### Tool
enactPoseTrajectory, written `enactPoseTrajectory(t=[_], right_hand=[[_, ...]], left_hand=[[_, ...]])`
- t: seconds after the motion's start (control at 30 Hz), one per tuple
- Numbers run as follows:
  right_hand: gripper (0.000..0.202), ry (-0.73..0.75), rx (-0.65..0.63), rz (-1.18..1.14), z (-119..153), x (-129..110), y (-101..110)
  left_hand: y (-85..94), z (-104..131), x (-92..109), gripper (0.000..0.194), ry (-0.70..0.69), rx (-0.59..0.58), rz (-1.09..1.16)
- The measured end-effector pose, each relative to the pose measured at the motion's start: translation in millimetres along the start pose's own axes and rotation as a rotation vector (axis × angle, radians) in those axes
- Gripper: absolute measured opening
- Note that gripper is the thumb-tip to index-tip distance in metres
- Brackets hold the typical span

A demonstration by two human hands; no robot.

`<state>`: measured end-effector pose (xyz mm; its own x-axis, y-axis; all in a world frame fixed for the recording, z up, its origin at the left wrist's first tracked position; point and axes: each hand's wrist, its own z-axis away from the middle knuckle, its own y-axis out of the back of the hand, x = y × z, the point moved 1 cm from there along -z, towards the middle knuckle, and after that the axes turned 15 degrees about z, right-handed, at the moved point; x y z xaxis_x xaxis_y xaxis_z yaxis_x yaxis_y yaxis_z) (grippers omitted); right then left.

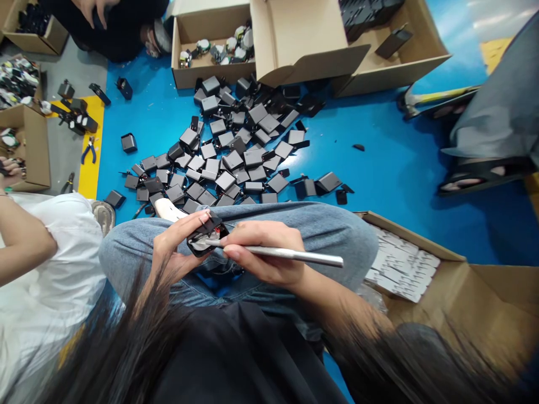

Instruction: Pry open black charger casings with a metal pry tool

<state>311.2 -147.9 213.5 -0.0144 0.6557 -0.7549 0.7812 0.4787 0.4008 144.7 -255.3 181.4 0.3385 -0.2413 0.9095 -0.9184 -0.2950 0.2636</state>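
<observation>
My left hand grips a small black casing by its edges, above my crossed legs in jeans. The casing is open and shows light and red parts inside. In my right hand is a slim silver metal tool, held like a pen between thumb and fingers. Its tip reaches into the casing, and what exactly it touches is too small to tell. Just beyond my knees, a heap of dark grey boxy casings lies on the blue floor.
Cardboard boxes stand beyond the heap. At the right is a box with white pieces. Blue-handled pliers lie on the yellow strip at left. A person in white sits at left; another person's sandaled foot is at right.
</observation>
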Motion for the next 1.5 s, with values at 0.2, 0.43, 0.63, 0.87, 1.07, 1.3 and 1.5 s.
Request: enactPoseTrajectory(t=[0.2,0.43,0.63,0.87,1.07,1.3,1.5], right_hand=[[0.008,0.029,0.001,0.036,1,1,-5],[0.008,0.049,0.026,0.063,2,3,-13],[0.011,0.098,0.051,0.146,3,5,-17],[0.011,0.193,0.112,0.289,4,6,-25],[0.012,0.26,0.139,0.333,4,8,-29],[0.005,0.331,0.193,0.418,9,15,-42],[0.007,0.4,0.192,0.495,11,18,-48]], left_hand=[[-0.1,1,-5,0.06,-0.012,0.006,0.044],[-1.0,3,-8,0.049,0.049,0.045,-0.011],[-1.1,4,-12,0.055,0.034,0.052,0.028],[-0.7,6,-18,0.057,0.077,0.113,-0.009],[-1.5,7,-20,0.056,0.063,0.124,-0.032],[-2.2,4,-19,0.061,-0.011,0.114,-0.103],[-1.7,3,-18,0.062,-0.038,0.088,-0.172]])
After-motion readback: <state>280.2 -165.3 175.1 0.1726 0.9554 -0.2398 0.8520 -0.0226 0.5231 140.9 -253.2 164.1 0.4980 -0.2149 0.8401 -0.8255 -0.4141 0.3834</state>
